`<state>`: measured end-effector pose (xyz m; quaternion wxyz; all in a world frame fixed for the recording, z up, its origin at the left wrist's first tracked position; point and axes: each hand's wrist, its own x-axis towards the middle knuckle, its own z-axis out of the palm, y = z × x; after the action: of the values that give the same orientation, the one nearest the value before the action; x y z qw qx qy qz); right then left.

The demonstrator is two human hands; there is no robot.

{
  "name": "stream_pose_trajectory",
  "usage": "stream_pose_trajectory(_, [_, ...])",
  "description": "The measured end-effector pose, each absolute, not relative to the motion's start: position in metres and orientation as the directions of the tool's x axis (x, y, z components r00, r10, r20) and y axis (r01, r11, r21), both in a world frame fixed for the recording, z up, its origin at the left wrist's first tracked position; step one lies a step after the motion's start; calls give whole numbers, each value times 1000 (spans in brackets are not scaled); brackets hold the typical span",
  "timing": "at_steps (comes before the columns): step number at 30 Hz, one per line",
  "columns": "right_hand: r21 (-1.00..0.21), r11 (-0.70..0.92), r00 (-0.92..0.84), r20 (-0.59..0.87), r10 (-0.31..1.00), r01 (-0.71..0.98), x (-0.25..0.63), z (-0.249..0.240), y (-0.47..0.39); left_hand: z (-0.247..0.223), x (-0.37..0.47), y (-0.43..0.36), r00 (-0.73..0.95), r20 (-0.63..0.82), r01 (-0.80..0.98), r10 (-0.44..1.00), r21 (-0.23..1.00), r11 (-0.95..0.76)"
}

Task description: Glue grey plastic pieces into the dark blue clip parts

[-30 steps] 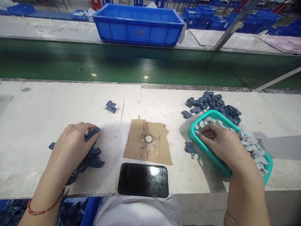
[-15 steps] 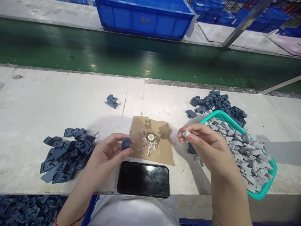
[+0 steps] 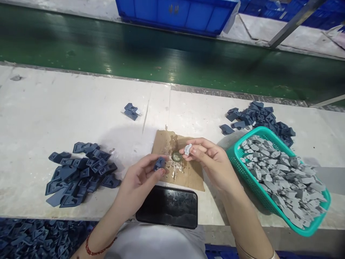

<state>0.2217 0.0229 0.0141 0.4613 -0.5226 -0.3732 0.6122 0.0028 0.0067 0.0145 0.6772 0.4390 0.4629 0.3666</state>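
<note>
Between thumb and fingers, my left hand (image 3: pixel 145 172) grips a dark blue plastic part (image 3: pixel 159 163) at the left edge of a brown cardboard piece (image 3: pixel 194 181). My right hand (image 3: pixel 212 160) pinches a small light grey plastic part (image 3: pixel 188 149) over the cardboard. Close by the right fingertips, a small round dish or cap (image 3: pixel 176 157) sits in the middle of the cardboard, with wet, shiny spots around it. The two parts are apart from each other. A black phone (image 3: pixel 168 208) lies just below the cardboard, partly under my left hand.
Dark blue parts are heaped at the left (image 3: pixel 78 172) and the back right (image 3: pixel 264 117). A green basket (image 3: pixel 258 190) holds many grey parts. Two blue pieces (image 3: pixel 131 111) lie at the back. Beyond runs a green belt (image 3: pixel 134 54), with a blue crate (image 3: pixel 178 16) behind it.
My right hand has moved left with the grey part, from beside the basket to over the cardboard. My left hand has shifted slightly right with the blue part. The view has shifted a little.
</note>
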Motion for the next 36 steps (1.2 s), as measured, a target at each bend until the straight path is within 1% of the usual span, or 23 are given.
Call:
stream_pose_trajectory(2, [-947,-276,-21,-276,961,-167,221,12,22,13,4,6,281,-299,-87,912,938,334])
stream_pose_trajectory(4, [-963,-243,-11,-243,970,-113,221,11,20,11,4,5,259,-296,-94,920,940,329])
stream_pose_trajectory(8, [-973,-160,37,-156,987,167,221,10,16,8,3,3,234,-281,-111,931,943,313])
stream_pose_trajectory(11, [-910,-91,39,-82,996,403,221,10,14,9,2,3,216,-241,-81,946,961,263])
stream_pose_trajectory(13, [-850,17,-16,11,1000,526,221,11,14,10,2,4,209,-220,-68,953,969,238])
stream_pose_trajectory(16, [-764,217,-148,159,976,607,219,11,15,10,2,3,215,-230,-53,949,968,247])
stream_pose_trajectory(18, [-714,299,-213,211,954,632,217,10,16,10,1,2,216,-238,-43,947,966,253])
stream_pose_trajectory(21, [-668,344,-265,222,938,660,216,8,17,8,1,0,215,-238,-56,947,965,255])
stream_pose_trajectory(25, [-679,336,-234,242,942,653,216,5,16,7,1,0,214,-195,-29,957,978,206])
stream_pose_trajectory(27, [-711,277,-183,208,961,647,216,5,16,6,1,-1,208,-169,16,963,985,170])
stream_pose_trajectory(29, [-777,157,-77,139,987,609,215,8,15,5,2,-2,189,-128,96,974,989,112])
stream_pose_trajectory(32, [-896,6,88,50,995,444,210,14,11,4,4,-3,162,14,254,987,966,-56])
stream_pose_trajectory(34, [-942,-9,117,33,993,337,204,19,8,3,6,-3,170,122,317,978,933,-172])
stream_pose_trajectory(36, [-960,5,102,35,994,282,197,22,6,2,8,-3,195,182,335,964,911,-240])
